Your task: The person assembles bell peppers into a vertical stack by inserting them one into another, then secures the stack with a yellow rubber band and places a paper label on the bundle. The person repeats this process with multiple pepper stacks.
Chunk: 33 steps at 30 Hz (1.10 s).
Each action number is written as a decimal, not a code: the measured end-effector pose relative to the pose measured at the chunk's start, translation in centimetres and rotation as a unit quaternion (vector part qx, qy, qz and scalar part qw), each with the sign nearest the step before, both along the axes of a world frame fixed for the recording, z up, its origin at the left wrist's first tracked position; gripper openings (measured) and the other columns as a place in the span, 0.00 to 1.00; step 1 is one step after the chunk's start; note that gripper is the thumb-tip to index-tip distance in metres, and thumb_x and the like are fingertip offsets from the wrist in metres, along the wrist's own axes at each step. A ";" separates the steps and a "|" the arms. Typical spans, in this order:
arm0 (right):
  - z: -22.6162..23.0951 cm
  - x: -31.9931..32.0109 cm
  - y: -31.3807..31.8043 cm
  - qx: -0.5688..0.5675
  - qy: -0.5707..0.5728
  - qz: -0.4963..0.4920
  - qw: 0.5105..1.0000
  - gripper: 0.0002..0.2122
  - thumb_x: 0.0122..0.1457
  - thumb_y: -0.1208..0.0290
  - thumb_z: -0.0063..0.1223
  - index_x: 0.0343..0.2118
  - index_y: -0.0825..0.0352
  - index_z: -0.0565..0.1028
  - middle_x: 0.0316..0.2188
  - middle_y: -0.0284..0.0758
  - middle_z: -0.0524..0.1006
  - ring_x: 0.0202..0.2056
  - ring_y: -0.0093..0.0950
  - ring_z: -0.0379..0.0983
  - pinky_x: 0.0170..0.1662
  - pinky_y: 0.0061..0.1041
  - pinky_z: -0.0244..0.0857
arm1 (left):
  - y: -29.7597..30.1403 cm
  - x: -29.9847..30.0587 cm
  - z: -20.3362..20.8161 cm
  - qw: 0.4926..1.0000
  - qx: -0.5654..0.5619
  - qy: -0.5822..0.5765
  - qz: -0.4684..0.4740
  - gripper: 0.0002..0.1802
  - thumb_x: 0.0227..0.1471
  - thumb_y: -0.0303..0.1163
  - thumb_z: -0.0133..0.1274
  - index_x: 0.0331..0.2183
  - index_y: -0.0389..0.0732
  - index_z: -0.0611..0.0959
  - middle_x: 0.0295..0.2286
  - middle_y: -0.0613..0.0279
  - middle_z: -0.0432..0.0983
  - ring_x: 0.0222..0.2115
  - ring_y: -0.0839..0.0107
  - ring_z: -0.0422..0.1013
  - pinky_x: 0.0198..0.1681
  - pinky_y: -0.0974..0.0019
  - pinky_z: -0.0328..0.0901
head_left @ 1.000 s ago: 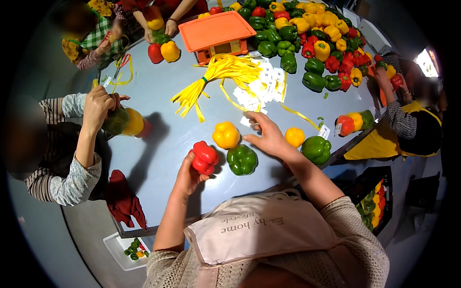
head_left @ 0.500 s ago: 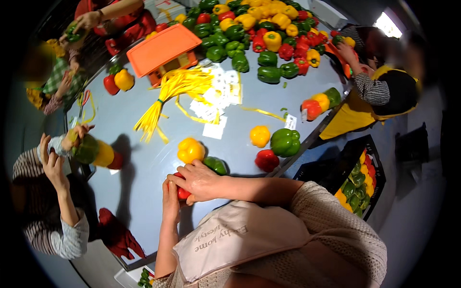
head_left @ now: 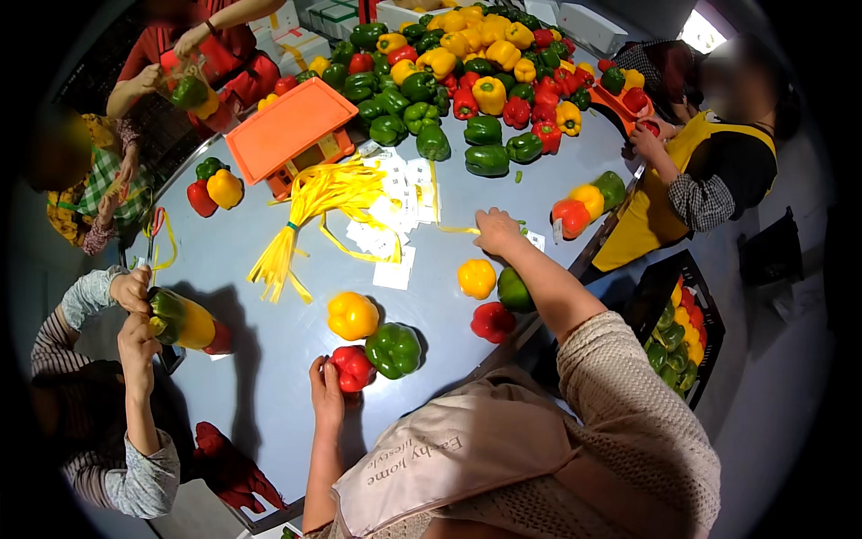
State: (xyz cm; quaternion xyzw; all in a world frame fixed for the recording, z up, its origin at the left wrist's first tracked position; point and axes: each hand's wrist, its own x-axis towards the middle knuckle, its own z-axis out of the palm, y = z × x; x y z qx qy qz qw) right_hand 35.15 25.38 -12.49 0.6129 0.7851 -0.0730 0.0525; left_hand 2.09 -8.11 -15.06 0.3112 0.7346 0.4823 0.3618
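My left hand (head_left: 327, 395) stands against the left side of a red bell pepper (head_left: 353, 368), fingers apart and not wrapped round it. Beside that pepper lie a green bell pepper (head_left: 393, 350) and a yellow one (head_left: 353, 315), close together in a cluster. My right hand (head_left: 496, 232) is stretched out over the table, on a flat yellow strip (head_left: 458, 229) beside a white label (head_left: 536, 240); its fingertips are partly hidden. Under my right forearm sits a second group: a yellow pepper (head_left: 477, 278), a red pepper (head_left: 493, 322) and a partly covered green pepper (head_left: 514, 291).
A bundle of yellow strips (head_left: 314, 211) with white labels lies mid-table beside an orange stand (head_left: 292, 135). Behind is a large pepper heap (head_left: 485, 81). Co-workers stand around; one at left handles a packed pepper trio (head_left: 190, 323). A black crate (head_left: 687, 346) stands at right.
My right hand has left the red pepper and reached forward and right to the yellow strip. My left hand stays by the red pepper. The left co-worker's hands have come together on the packed trio.
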 end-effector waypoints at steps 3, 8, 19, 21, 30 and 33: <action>2.3 0.4 0.6 -0.035 0.092 0.001 0.995 0.09 0.55 0.68 0.54 0.38 0.64 0.76 0.37 0.42 0.78 0.43 0.42 0.74 0.44 0.41 0.68 | -0.9 -1.9 -0.8 0.975 0.023 0.219 0.032 0.21 0.61 0.45 0.50 0.48 0.39 0.74 0.42 0.56 0.71 0.33 0.76 0.71 0.32 0.73 0.67; 14.5 -5.8 -5.6 -0.045 0.427 0.081 0.900 0.07 0.58 0.71 0.54 0.36 0.66 0.73 0.24 0.39 0.75 0.31 0.32 0.74 0.35 0.29 0.68 | 1.5 0.6 10.6 0.994 0.098 -0.023 0.050 0.09 0.55 0.26 0.57 0.38 0.35 0.79 0.32 0.65 0.74 0.30 0.78 0.69 0.34 0.73 0.67; 12.3 -10.3 -23.5 -0.225 0.464 0.287 0.807 0.07 0.60 0.74 0.51 0.40 0.65 0.69 0.32 0.42 0.76 0.34 0.40 0.75 0.37 0.34 0.69 | 8.2 3.0 16.9 0.882 0.184 -0.432 -0.049 0.16 0.65 0.40 0.44 0.47 0.39 0.72 0.23 0.67 0.67 0.19 0.79 0.62 0.21 0.75 0.60; 10.4 -8.8 -24.4 -0.255 0.397 0.284 0.834 0.06 0.61 0.73 0.49 0.40 0.65 0.69 0.33 0.43 0.75 0.35 0.42 0.74 0.37 0.37 0.67 | 7.7 2.6 18.1 0.900 0.186 -0.394 0.005 0.13 0.66 0.42 0.43 0.43 0.43 0.72 0.19 0.72 0.57 0.15 0.83 0.48 0.16 0.77 0.45; 12.6 -7.0 -22.0 -0.299 0.538 0.142 0.775 0.12 0.59 0.75 0.56 0.46 0.67 0.72 0.35 0.32 0.78 0.31 0.22 0.74 0.35 0.21 0.69 | 4.1 5.0 15.9 0.970 0.094 -0.066 -0.216 0.17 0.66 0.41 0.42 0.39 0.39 0.79 0.29 0.64 0.74 0.30 0.74 0.70 0.35 0.70 0.65; 16.3 -8.6 -20.6 -0.298 0.703 0.098 0.638 0.11 0.60 0.75 0.56 0.45 0.69 0.73 0.34 0.28 0.77 0.30 0.13 0.72 0.32 0.14 0.67 | 2.7 7.0 15.5 0.927 0.032 -0.017 -0.374 0.17 0.66 0.41 0.42 0.39 0.38 0.78 0.29 0.60 0.75 0.31 0.70 0.71 0.38 0.67 0.66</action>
